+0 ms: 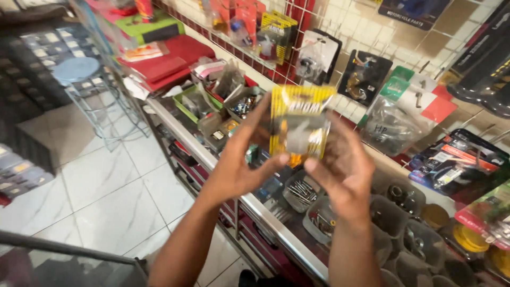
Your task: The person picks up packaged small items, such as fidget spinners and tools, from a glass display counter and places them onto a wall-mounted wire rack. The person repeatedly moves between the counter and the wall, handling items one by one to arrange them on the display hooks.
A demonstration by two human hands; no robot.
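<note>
Yellow-black packet (300, 122); red boxes (164, 61); green tray (183, 103); white marbled floor tiles (106, 186).

Yellow blister pack (300, 123), rectangular, clear window at centre, held up mid-frame between left hand (240, 165) and right hand (340, 169), fingertips on both side edges.

Hung on wall grid behind:
- yellow-black pack (276, 33), upper centre
- clear bag on black card (317, 53), just right of it
- black card pack (364, 76), further right
- clear bag with green-white-red header (405, 109)
- dark blue sign (413, 10), top right

Red-black pack (461, 159) at right edge. Red boxes (164, 59), stacked, upper left.
</note>
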